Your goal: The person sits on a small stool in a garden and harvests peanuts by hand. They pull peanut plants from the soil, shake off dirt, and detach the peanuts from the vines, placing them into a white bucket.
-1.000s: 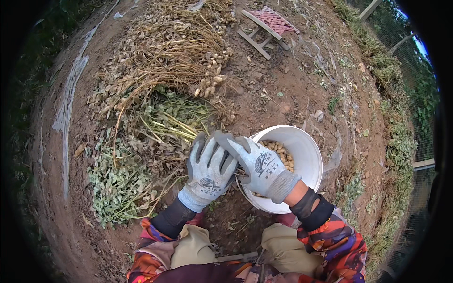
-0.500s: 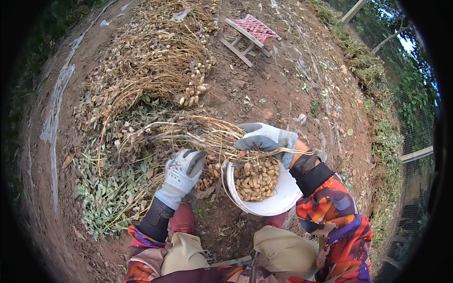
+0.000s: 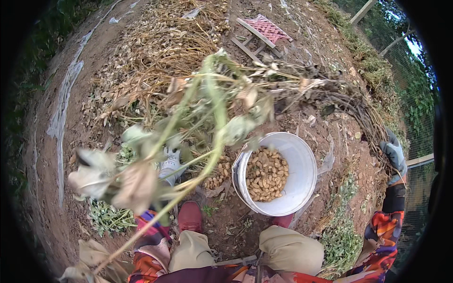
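Out at the far right, my right hand [image 3: 394, 153], in a grey-blue work glove, is closed round a bunch of dried peanut plants [image 3: 347, 92]. Their stems and withered tops trail left across the upper middle. Blurred green stems with pale leaves [image 3: 217, 118] hang close in front and cover much of the left side. Behind them my gloved left hand [image 3: 171, 165] shows only in part, low over the plant heap; its fingers are hidden. Between the hands, a white bucket [image 3: 304, 165] holds picked peanuts [image 3: 268, 174], gathered at its left side.
A heap of dried peanut plants [image 3: 155, 61] covers the soil at the far left, with loose peanuts [image 3: 218, 173] beside the bucket. A small wooden stool with a woven pink seat [image 3: 266, 29] stands beyond. Wire fencing [image 3: 420, 118] runs along the right.
My right hand has swung from above the bucket to the far right, taking the dried plants with it. Leafy stems now cross in front of my left hand. The bucket is uncovered.
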### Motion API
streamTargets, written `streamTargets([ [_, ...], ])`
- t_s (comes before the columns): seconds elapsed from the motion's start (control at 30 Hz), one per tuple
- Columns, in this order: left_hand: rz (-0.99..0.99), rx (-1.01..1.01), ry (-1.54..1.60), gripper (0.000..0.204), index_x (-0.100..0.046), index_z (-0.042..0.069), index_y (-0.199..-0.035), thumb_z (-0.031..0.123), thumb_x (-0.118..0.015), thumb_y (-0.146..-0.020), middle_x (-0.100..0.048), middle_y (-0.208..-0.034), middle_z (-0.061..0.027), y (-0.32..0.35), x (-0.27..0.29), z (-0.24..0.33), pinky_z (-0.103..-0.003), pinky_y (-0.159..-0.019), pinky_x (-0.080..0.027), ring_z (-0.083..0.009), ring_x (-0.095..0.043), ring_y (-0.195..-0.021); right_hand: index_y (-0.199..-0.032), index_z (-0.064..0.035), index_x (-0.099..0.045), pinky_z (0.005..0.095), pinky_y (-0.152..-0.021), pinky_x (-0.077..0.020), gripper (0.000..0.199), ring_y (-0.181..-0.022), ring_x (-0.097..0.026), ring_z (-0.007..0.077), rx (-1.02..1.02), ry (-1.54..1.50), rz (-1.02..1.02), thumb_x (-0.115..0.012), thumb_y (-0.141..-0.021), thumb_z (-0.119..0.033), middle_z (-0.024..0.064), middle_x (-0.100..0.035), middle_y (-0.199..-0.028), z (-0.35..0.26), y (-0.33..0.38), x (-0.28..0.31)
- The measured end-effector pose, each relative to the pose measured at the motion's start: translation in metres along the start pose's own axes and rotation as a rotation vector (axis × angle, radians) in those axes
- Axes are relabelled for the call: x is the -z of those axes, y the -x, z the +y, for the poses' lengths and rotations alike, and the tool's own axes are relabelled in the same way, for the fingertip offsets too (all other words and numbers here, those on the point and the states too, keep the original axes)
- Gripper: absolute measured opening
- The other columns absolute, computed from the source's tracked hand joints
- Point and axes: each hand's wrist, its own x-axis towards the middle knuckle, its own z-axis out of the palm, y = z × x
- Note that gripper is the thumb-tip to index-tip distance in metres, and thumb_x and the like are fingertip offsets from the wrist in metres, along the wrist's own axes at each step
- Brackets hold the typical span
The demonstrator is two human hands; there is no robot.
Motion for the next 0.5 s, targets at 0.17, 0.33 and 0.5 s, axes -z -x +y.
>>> streamTargets([
  [0.17,0.025,0.046,0.070,0.074,-0.035,0.026,-0.133,0.059,-0.058,-0.071,-0.025,-0.141,-0.0168,0.011,0.016,-0.014,-0.049,-0.107,-0.008,-0.0325,-0.022,-0.131,-0.130,0.0000,-0.036,0.0239,-0.056,-0.0397,0.050,-0.064,-0.049,0.0102,-0.110,-0.248,0.391,-0.051,-0.083,-0.011,0.0024,-0.055,-0.081,0.126,0.127,0.162],
  [0.33,0.124,0.072,0.071,0.073,-0.033,0.025,-0.135,0.042,-0.064,-0.071,-0.030,-0.136,-0.0200,0.018,0.010,-0.010,-0.050,-0.105,-0.014,-0.0364,-0.024,-0.127,-0.121,-0.0034,-0.048,0.0289,-0.065,-0.0473,0.040,-0.076,-0.057,0.0149,-0.294,-0.348,0.593,-0.053,-0.087,-0.022,0.0039,-0.058,-0.102,0.244,0.267,0.242],
  [0.5,0.395,-0.025,0.292,0.067,-0.040,0.009,-0.128,0.025,-0.069,-0.069,-0.050,-0.117,-0.0182,0.033,0.023,0.001,-0.043,-0.096,-0.034,-0.0316,-0.047,-0.108,-0.091,-0.0066,-0.063,0.0325,-0.053,-0.0427,0.032,-0.058,-0.053,0.0181,-0.568,0.002,1.417,-0.062,-0.080,-0.036,0.0016,-0.058,-0.074,0.328,0.376,0.204],
])
